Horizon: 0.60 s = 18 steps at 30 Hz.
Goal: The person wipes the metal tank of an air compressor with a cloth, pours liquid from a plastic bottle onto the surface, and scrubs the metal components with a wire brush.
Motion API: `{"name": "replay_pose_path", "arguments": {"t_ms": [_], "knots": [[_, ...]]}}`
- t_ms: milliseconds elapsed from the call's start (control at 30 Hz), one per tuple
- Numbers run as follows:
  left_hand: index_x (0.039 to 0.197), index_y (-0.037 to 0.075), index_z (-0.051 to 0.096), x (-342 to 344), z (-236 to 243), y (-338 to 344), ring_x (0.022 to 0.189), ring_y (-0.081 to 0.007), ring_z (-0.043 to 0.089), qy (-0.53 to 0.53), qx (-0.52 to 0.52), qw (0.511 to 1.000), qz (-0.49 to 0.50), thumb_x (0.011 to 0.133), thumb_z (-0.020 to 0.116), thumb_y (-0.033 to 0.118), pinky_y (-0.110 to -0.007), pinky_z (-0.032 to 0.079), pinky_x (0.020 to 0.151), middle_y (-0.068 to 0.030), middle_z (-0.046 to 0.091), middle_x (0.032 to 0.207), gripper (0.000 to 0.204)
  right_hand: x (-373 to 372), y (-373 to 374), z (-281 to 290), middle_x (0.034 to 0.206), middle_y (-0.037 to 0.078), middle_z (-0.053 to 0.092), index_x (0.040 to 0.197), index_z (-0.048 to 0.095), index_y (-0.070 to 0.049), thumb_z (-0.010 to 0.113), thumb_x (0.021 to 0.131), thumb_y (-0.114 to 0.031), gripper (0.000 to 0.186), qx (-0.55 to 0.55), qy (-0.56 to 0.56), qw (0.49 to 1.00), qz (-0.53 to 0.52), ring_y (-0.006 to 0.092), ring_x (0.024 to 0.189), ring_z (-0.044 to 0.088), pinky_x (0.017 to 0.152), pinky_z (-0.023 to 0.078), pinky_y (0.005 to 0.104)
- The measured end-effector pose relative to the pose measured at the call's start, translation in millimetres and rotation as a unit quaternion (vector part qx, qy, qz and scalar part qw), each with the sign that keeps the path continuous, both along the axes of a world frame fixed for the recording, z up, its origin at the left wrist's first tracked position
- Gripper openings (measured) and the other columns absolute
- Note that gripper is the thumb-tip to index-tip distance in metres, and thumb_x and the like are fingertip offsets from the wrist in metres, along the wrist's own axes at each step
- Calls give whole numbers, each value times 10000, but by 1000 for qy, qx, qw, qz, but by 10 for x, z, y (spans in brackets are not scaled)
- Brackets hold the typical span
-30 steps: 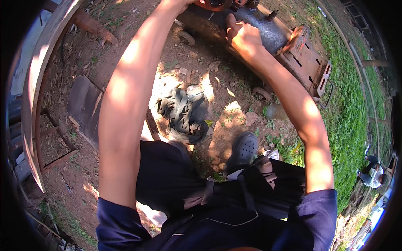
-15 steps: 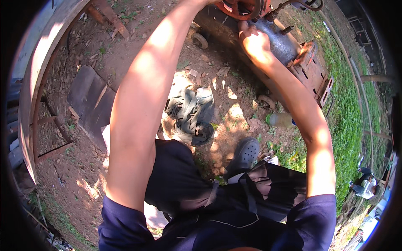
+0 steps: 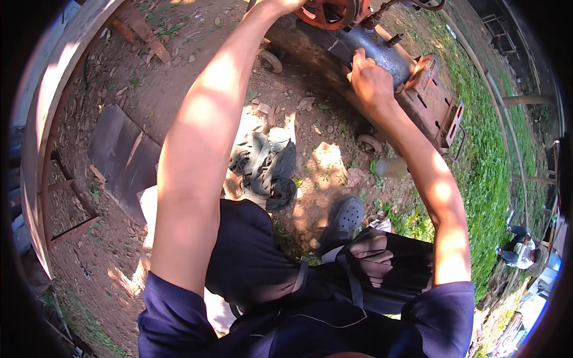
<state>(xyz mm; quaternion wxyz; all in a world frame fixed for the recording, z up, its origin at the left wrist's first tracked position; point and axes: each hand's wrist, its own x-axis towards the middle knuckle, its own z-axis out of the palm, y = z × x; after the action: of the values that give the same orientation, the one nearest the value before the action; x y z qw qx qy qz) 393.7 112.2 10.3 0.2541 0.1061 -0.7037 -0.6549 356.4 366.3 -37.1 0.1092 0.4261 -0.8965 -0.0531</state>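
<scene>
A horizontal metal tank (image 3: 382, 56) with worn grey and rusty paint lies at the top of the view. A red spoked wheel (image 3: 328, 11) sits above it. At the upper edge, my left hand (image 3: 285, 5) reaches beside the wheel; its fingers are cut off by the frame. My right hand (image 3: 372, 82) is at the near side of the tank, back of the hand toward me. Its fingers are curled closed, and whatever they may hold is hidden. A dark patch with a pale crack line (image 3: 337, 45) shows on the tank just beyond those fingertips.
A rusty slotted bracket (image 3: 427, 98) is at the tank's right end. Small wheels (image 3: 369, 143) stand beneath. Dark crumpled cloth (image 3: 268, 167) and a green-capped bottle (image 3: 391, 167) lie on the soil. Dark boards (image 3: 122, 155) lie left; a seated person (image 3: 519, 252) is far right.
My right hand has drawn back slightly from the red wheel along the tank, toward me. My left hand stays near the wheel. The whole view has shifted a little.
</scene>
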Motion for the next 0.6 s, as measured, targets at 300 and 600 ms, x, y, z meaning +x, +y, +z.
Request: {"name": "replay_pose_path", "arguments": {"t_ms": [300,600], "knots": [[1319,-10,538,-185,-112,29,1137,-310,619,-113,-97,971,189,906,410,732,-389,483,948,-206,666,1167,859,-50,210,368,857,236,689,1073,451,-20,631,935,-370,417,37,-12,997,-66,382,762,717,608,592,458],[1278,5,584,80,-37,-295,1124,-318,630,-141,-133,952,235,894,468,695,-398,492,929,-201,677,1157,799,255,462,354,831,215,706,1075,457,-36,596,956,-349,362,94,-21,991,-93,363,754,724,631,600,423]]}}
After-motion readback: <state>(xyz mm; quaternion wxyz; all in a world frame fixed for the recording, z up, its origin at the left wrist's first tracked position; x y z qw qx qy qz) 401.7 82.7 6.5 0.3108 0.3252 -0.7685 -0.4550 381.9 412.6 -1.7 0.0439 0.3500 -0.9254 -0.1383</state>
